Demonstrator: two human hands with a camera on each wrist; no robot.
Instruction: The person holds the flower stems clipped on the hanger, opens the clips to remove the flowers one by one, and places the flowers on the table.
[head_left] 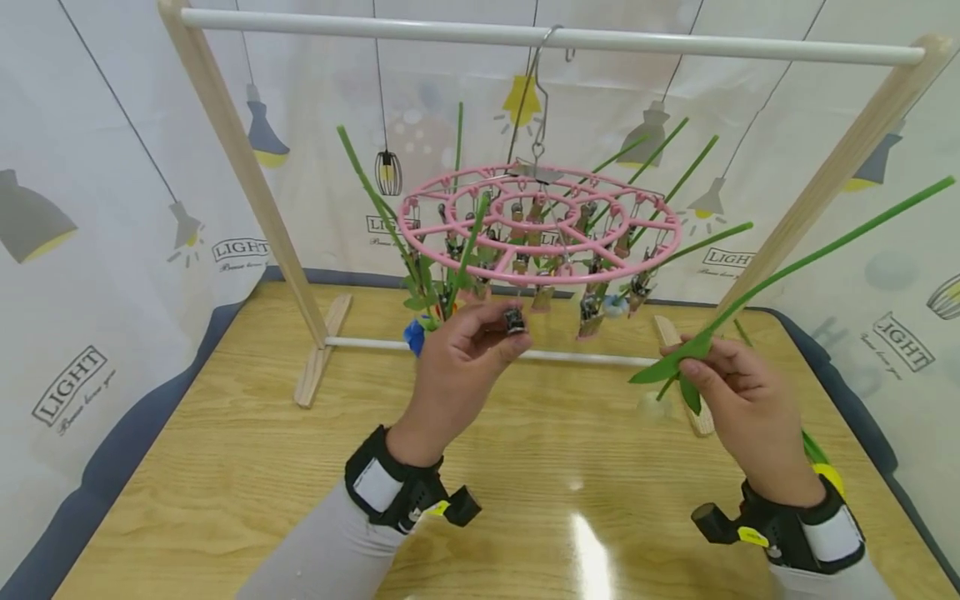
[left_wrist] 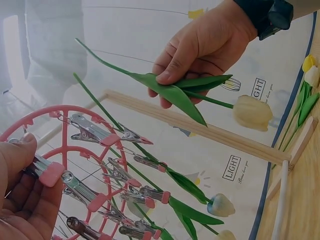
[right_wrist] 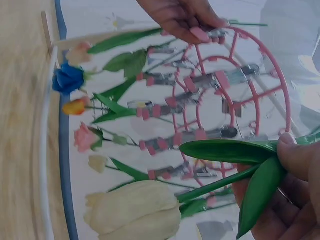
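My left hand (head_left: 457, 367) pinches a metal clip (head_left: 514, 320) with pink tips at the front of the round pink hanging rack (head_left: 480, 271). In the left wrist view the clip's pink tip (left_wrist: 51, 174) sticks out past the thumb. To the right, my right hand (head_left: 742, 408) holds an artificial tulip by its green stem (head_left: 817, 248) and leaves, apart from the rack. Its cream tulip head (right_wrist: 135, 210) points down and away from the hand. Several more clips hang from the rack, some gripping flowers upside down, such as a blue rose (right_wrist: 68, 78).
The rack hangs by a metal hook (head_left: 542, 92) from the white bar (head_left: 375, 27) of a wooden stand (head_left: 247, 175). A low white crossbar (head_left: 585, 358) joins the feet. Yellow and white tulips (left_wrist: 311, 75) lie on the wooden table (head_left: 225, 467) at the right.
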